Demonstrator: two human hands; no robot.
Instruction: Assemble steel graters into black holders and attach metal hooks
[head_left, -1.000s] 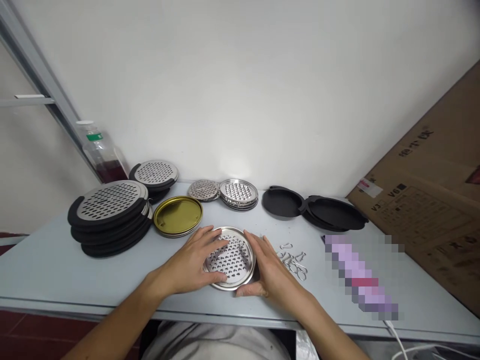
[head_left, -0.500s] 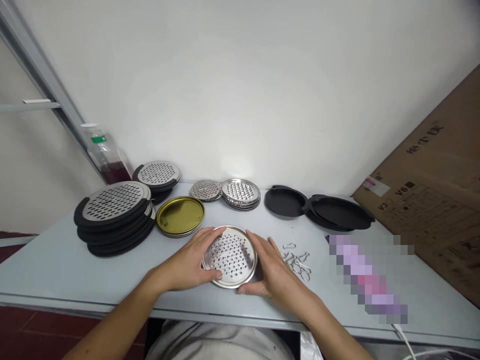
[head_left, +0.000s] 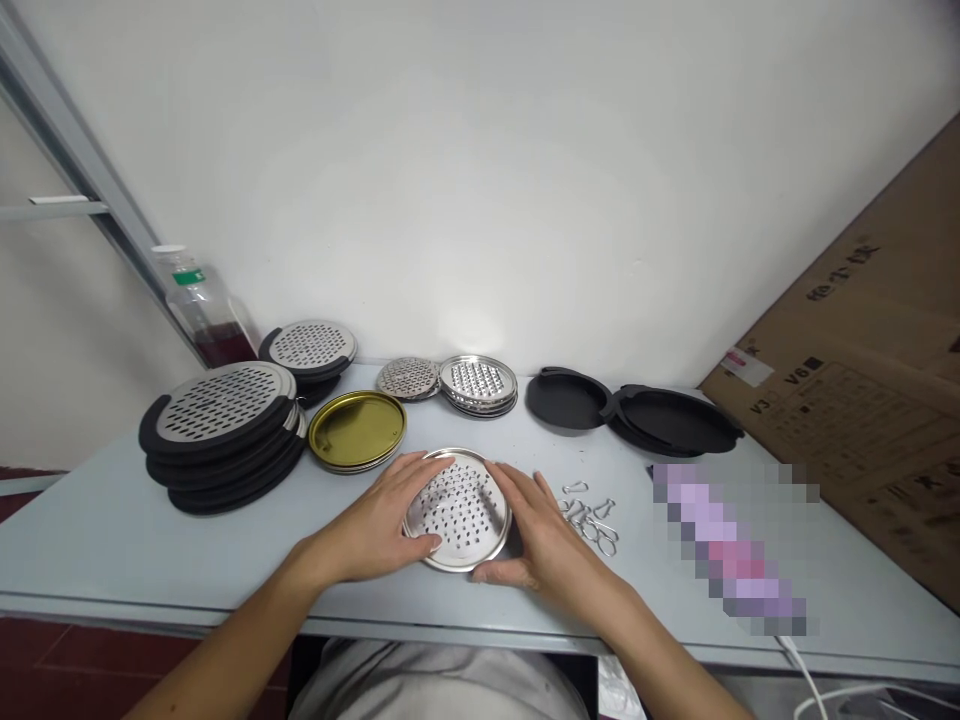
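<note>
A round metal grater disc (head_left: 466,508) with a raised rim and rows of punched holes lies in front of me near the table's front edge. My left hand (head_left: 384,522) grips its left side, the thumb resting over the lower left rim. Around the right side curves my right hand (head_left: 541,540), fingertips at the upper rim and thumb by the lower right edge. Beyond the right fingers lies a small heap of wire clips (head_left: 592,520). A gold round lid (head_left: 358,430) tops a short stack behind my left hand.
Black-rimmed graters (head_left: 225,405) are stacked at left, before a bottle (head_left: 214,320) of dark liquid. Grater discs (head_left: 478,380) and finer discs (head_left: 407,377) sit near the wall. Black trays (head_left: 568,400) stand right of them. A pixelated purple item (head_left: 724,550) and a cardboard box (head_left: 862,380) are at right.
The view has shifted slightly, so everything appears a little further left. Both hands stay around the grater disc, with hardly any movement.
</note>
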